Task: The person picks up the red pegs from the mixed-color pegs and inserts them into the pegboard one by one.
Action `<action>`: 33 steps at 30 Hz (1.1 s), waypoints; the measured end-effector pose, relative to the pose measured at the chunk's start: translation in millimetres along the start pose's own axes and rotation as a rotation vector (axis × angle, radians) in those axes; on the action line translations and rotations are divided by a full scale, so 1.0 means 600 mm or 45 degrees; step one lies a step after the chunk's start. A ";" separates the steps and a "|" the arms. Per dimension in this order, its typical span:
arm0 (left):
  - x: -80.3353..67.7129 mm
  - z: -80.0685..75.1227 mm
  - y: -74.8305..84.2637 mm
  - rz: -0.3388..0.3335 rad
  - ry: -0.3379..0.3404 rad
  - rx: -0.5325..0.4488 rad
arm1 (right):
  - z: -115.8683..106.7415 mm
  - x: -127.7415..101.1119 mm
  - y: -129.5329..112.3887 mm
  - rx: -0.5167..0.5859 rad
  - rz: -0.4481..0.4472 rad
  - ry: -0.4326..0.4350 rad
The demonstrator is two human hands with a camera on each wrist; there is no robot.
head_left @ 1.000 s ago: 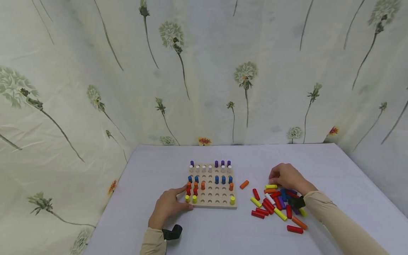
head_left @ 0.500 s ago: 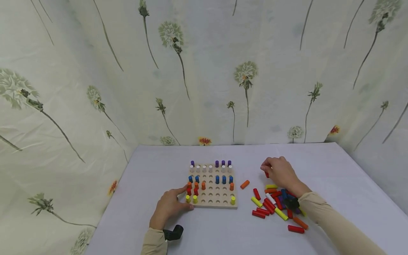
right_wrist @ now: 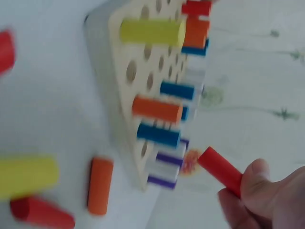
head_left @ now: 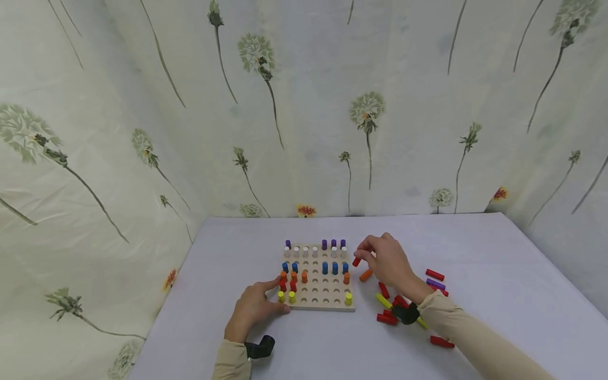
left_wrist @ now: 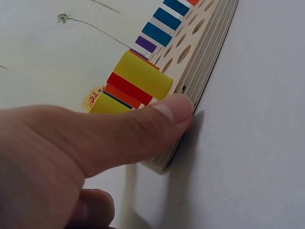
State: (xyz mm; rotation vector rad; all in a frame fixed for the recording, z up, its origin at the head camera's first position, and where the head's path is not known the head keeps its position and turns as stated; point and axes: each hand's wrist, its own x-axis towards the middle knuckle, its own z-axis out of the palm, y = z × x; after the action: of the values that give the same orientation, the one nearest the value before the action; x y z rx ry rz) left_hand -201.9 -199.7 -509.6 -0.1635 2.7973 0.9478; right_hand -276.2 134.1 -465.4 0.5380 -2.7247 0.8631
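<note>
A wooden pegboard (head_left: 319,302) with rows of round holes carries upright purple, white, blue, orange, red and yellow pegs. My left hand (head_left: 255,308) grips the board's near left corner; in the left wrist view the thumb (left_wrist: 143,129) presses its layered edge, close to a yellow peg (left_wrist: 143,71). Between thumb and fingertips my right hand (head_left: 387,264) pinches a red peg (right_wrist: 221,169), held in the air just off the board's right side. Below that hand an orange peg (right_wrist: 100,186) lies on the table.
Loose pegs lie right of the board, partly hidden under the right forearm: a yellow peg (head_left: 383,301), several red ones such as one red peg (head_left: 442,342) near the front, and a purple peg (head_left: 435,284). A patterned cloth (head_left: 304,105) hangs behind the table.
My right hand has lifted a red peg from the pile and carried it left toward the board. The left hand stays at the board's corner.
</note>
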 end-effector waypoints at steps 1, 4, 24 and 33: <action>0.000 0.000 0.000 0.002 0.000 -0.002 | 0.005 -0.001 -0.011 0.025 -0.022 -0.002; 0.002 0.001 -0.002 0.016 0.001 -0.010 | 0.024 -0.005 -0.037 0.100 -0.108 -0.007; 0.006 -0.004 -0.011 0.074 -0.008 -0.012 | 0.119 0.006 -0.109 0.165 -0.323 -0.046; 0.002 -0.006 -0.006 0.071 0.001 -0.014 | 0.142 0.007 -0.108 0.189 -0.283 -0.162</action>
State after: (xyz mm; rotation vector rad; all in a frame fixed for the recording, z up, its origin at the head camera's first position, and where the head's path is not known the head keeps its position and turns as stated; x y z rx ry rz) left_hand -202.7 -204.8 -509.3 -0.0878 2.8116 0.9754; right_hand -262.7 33.3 -499.1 0.9360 -2.6563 1.0074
